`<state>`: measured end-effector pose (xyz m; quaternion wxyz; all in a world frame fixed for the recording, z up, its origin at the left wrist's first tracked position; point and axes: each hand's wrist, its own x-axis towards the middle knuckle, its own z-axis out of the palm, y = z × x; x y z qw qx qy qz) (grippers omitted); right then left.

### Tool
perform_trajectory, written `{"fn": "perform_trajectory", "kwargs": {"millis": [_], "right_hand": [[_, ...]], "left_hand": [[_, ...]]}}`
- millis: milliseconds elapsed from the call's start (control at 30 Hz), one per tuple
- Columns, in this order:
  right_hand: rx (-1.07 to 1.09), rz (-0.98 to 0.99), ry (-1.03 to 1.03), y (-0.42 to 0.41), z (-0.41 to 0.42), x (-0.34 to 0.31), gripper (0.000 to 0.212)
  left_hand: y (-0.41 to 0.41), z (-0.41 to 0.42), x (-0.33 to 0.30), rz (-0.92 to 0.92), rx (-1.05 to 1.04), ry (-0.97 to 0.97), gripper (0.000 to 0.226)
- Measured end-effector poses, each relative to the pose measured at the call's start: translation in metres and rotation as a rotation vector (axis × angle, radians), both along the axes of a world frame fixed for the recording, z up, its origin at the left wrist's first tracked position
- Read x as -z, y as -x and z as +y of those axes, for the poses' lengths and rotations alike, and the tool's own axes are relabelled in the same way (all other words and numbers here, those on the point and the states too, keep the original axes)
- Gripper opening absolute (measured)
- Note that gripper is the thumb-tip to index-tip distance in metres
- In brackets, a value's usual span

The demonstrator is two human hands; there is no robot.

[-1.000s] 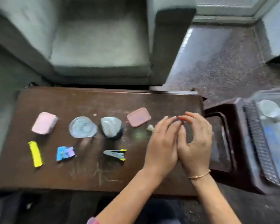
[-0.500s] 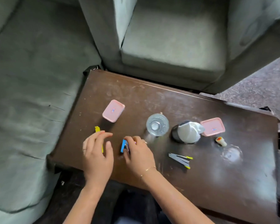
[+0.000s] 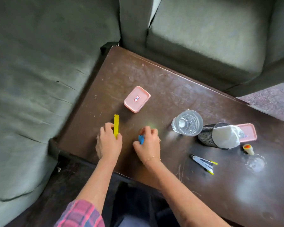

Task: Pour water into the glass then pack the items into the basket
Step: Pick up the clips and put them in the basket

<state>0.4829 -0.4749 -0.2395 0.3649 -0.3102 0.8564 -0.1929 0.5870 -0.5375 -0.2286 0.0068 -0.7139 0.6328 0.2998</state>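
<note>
On the dark wooden table (image 3: 170, 89), my left hand (image 3: 108, 143) closes around the near end of a flat yellow strip (image 3: 116, 124). Just to its right, my right hand (image 3: 148, 143) grips a small blue item (image 3: 141, 139) against the tabletop. A clear glass (image 3: 188, 122) stands right of my hands. Beside it a black mesh cup (image 3: 206, 136) holds a white bundle (image 3: 226, 136). The basket is out of view.
A pink box (image 3: 137, 99) lies behind my hands; a second pink lid (image 3: 248, 132) sits at the right. A stapler (image 3: 203, 163) and a small orange-capped tube (image 3: 248, 149) lie near the right. Grey sofa cushions (image 3: 39, 79) surround the table's left and far sides.
The view swung left from the basket side to the table's left end. Both hands travelled left across the table and closed on the yellow strip and the blue item.
</note>
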Motion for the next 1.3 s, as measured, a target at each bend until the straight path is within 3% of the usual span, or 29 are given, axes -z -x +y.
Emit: {"fn": "perform_trajectory", "kwargs": {"millis": [133, 200, 267, 333, 400, 467, 533, 567, 633, 700, 933, 1033, 1200, 1300], "right_hand": [[0.721, -0.738, 0.138, 0.022, -0.031, -0.021, 0.015], [0.893, -1.043, 0.112, 0.036, -0.047, -0.038, 0.012], [0.897, -1.167, 0.146, 0.045, -0.06, -0.052, 0.015], [0.838, -1.146, 0.148, 0.049, -0.074, -0.057, 0.017], [0.821, -0.951, 0.112, 0.049, -0.089, -0.044, 0.015], [0.853, -0.717, 0.095, 0.048, -0.102, -0.025, 0.027], [0.771, -0.544, 0.011, 0.044, -0.107, -0.005, 0.044], [0.695, -0.501, -0.025, 0.041, -0.108, 0.003, 0.04], [0.563, -0.474, -0.034, 0.036, -0.106, 0.01, 0.024], [0.414, -0.436, -0.023, 0.036, -0.099, 0.003, 0.024], [0.094, -0.449, 0.018, 0.055, -0.018, -0.057, 0.023], [0.103, -0.493, 0.099, 0.072, 0.013, -0.091, 0.014], [0.245, -0.563, 0.335, 0.127, 0.05, -0.137, 0.015], [0.397, -0.565, 0.456, 0.171, 0.072, -0.153, 0.022]], "left_hand": [[-0.006, -0.013, 0.001, 0.125, -0.115, -0.054, 0.022], [-0.007, -0.022, -0.009, 0.226, -0.173, -0.064, 0.019], [-0.004, -0.035, -0.021, 0.308, -0.217, -0.02, 0.015], [0.005, -0.053, -0.03, 0.346, -0.237, 0.018, 0.014], [0.021, -0.074, -0.033, 0.354, -0.225, 0.016, 0.017], [0.038, -0.092, -0.03, 0.361, -0.181, -0.011, 0.016], [0.052, -0.105, -0.019, 0.354, -0.08, -0.046, 0.018], [0.057, -0.109, -0.012, 0.334, -0.021, -0.069, 0.023], [0.059, -0.11, 0.003, 0.256, 0.087, -0.07, 0.024], [0.05, -0.1, 0.009, 0.19, 0.145, -0.008, 0.026], [0.034, 0.008, -0.041, 0.339, -0.088, 0.143, 0.036], [0.05, 0.048, -0.073, 0.372, -0.179, 0.224, 0.049], [0.106, 0.068, -0.103, 0.574, -0.122, 0.363, 0.029], [0.154, 0.071, -0.102, 0.686, -0.019, 0.371, 0.033]]}}
